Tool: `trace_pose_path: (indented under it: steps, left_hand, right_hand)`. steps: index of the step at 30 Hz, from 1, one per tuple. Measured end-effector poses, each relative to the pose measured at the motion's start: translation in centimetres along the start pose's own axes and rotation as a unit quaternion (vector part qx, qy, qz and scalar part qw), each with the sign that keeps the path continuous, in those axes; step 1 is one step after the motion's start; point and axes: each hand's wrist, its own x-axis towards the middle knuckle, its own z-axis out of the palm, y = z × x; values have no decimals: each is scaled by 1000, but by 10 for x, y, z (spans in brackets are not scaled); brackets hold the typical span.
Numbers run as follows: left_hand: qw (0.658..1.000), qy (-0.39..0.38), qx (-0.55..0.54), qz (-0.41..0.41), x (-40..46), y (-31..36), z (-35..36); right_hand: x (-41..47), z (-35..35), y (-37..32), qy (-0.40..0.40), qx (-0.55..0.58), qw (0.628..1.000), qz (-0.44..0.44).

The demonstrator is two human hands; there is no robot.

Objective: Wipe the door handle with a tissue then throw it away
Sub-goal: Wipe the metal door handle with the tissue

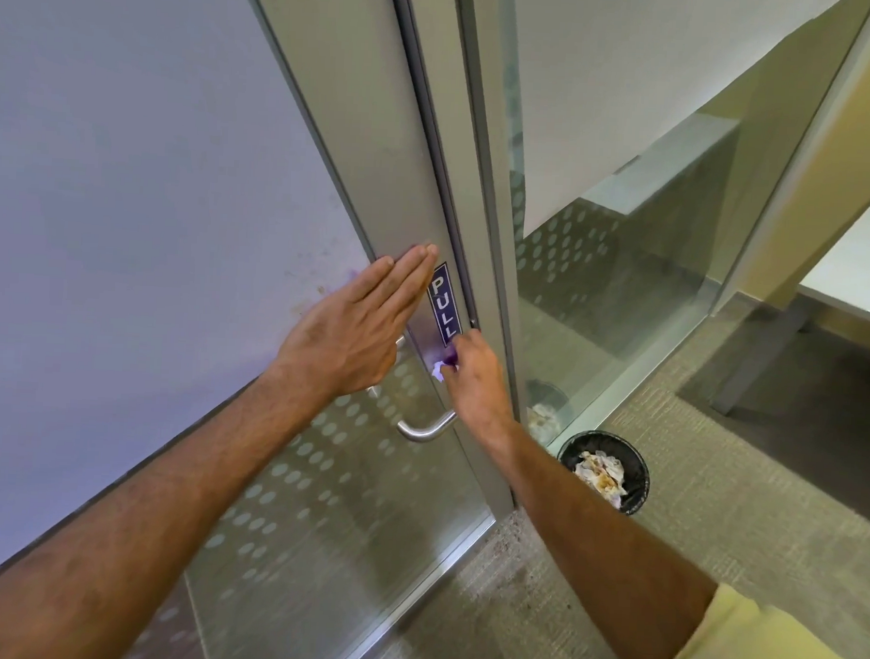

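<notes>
Holding nothing, left hand (357, 325) flat and wide open, fingers together, pressed on the metal door frame (377, 140) just left of the blue PULL sign (444, 303)

Further left, a big frosted glass panel (129, 172) with small brown specks near the fingers

Below that hand, a silver door handle (425, 427), curved end showing, upper part hidden behind the wrist

Lower glass of the door (323, 500) covered in rows of pale dots

Next along, right hand (473, 376) closed around a small white tissue (441, 370), bunched up, only a little bit peeking out by the fingertips

Tissue pressed on the metal frame right under the PULL sign, beside a purple smudge (451, 353), above the bend of the handle and not touching it

Yellow sleeve (758, 653) at the bottom right corner

On the floor to the right, near the door edge, a round black bin (639, 483) with crumpled, stained paper (599, 471) inside

Grey-green carpet (715, 520) under the bin, with crumbs near the door bottom

Far right, through clear glass, a pale table (859, 281) on a grey leg
</notes>
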Motion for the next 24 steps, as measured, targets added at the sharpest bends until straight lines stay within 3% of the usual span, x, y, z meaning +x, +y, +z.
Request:
trace_pose_path:
  steps: [4,6,9,11,13,16,24]
  left_hand:
    - [1000,-12,-2,-3,0,0,1]
    - [1000,-16,-6,-2,0,0,2]
    - [1000,-10,-5,3,0,1,6]
    - [1000,-10,-8,2,-1,1,6]
    - [1000,-10,-10,-1,0,1,4]
    - [1000,-8,-14,0,-1,1,5]
    - [1000,-1,-22,-2,1,1,5]
  right_hand:
    - [9,-38,20,83,26,996,21]
    - [11,-47,31,57,42,996,50]
    - [5,-41,34,-36,156,979,128]
    - [2,-35,37,-29,211,961,176]
    - [0,-30,40,-6,291,925,244]
    - [-15,-24,39,28,440,834,332]
    - [-61,-6,35,82,612,676,401]
